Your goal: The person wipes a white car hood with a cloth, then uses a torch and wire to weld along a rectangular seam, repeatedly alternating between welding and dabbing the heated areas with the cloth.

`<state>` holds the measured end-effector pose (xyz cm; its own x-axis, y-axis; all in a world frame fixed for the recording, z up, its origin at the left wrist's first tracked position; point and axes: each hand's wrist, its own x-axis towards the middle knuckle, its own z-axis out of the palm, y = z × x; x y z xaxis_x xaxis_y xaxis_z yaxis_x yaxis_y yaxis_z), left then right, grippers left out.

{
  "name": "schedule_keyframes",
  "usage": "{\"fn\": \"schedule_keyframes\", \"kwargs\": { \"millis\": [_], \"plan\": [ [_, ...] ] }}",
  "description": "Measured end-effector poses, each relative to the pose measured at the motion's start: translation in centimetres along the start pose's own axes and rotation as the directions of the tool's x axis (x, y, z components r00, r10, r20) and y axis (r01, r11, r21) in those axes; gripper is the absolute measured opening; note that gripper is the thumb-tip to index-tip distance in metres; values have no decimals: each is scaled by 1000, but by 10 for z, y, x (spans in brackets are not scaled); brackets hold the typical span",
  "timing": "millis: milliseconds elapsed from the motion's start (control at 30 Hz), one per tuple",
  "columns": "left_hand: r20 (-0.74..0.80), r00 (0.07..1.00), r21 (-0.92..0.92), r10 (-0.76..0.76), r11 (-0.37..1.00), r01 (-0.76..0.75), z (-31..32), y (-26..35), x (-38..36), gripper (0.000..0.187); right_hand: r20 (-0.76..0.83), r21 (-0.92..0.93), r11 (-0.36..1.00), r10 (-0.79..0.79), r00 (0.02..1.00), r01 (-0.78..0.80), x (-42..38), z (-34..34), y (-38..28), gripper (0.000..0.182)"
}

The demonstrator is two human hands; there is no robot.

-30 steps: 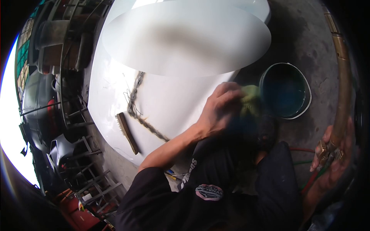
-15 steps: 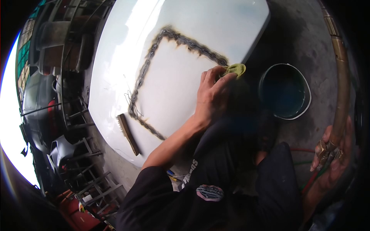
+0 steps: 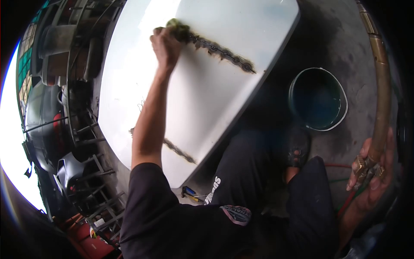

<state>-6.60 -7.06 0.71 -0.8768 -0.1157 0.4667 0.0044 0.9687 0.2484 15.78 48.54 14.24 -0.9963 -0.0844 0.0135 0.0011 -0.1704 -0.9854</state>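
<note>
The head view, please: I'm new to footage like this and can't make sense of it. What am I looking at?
There is no machine here: a person works with two bare hands. One camera, worn on their head, looks forward and down, so their own dark shirt fills the bottom; the lens bends the edges.

The left hand reaches out over a white panel, holding a yellow-green cloth at the upper end of a dark, scorched seam. The forearm hides part of the panel.

The right hand, at the far right, holds what looks like a brass torch with valve knobs. A bucket stands on the floor beside the panel, apparently with liquid inside.
</note>
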Motion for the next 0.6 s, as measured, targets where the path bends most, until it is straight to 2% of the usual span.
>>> {"fn": "schedule_keyframes", "kwargs": {
  "millis": [33,67,100,133,167,200,267,333,467,600],
  "plan": [
    [-21,990,44,137,990,-136,6,23,-20,19,-11,8,1000,-3,1000,3,1,3,-1,95],
    [-32,956,-104,290,951,-292,20,33,-42,20,-20,13,1000,-12,1000,12,4,5,-3,96],
    [-80,974,-467,213,855,-225,20,77,-74,23,-15,8,1000,-18,1000,18,5,6,-5,96],
    [76,919,-421,388,847,-323,7,111,-96,30,-2,5,1000,-6,1000,6,6,6,-6,96],
    [221,851,-534,477,789,-304,-6,139,-120,39,15,3,1000,9,1000,-9,8,6,-6,96],
    [288,804,-658,520,717,-228,-15,164,-137,47,28,1,1000,7,1000,-7,9,7,-4,96],
    [344,752,-710,563,679,-184,-33,197,-170,48,9,-13,999,-36,999,36,8,7,2,95],
    [400,721,-683,566,708,-178,-46,207,-191,46,-17,-28,999,-24,1000,24,7,15,-2,98],
    [372,805,-732,462,680,-51,-66,209,-194,43,-55,-65,998,-18,998,14,6,18,-2,101],
    [332,849,-727,412,685,-48,-74,199,-188,43,-19,-68,998,1,1000,-2,5,9,0,97]
  ]
}}
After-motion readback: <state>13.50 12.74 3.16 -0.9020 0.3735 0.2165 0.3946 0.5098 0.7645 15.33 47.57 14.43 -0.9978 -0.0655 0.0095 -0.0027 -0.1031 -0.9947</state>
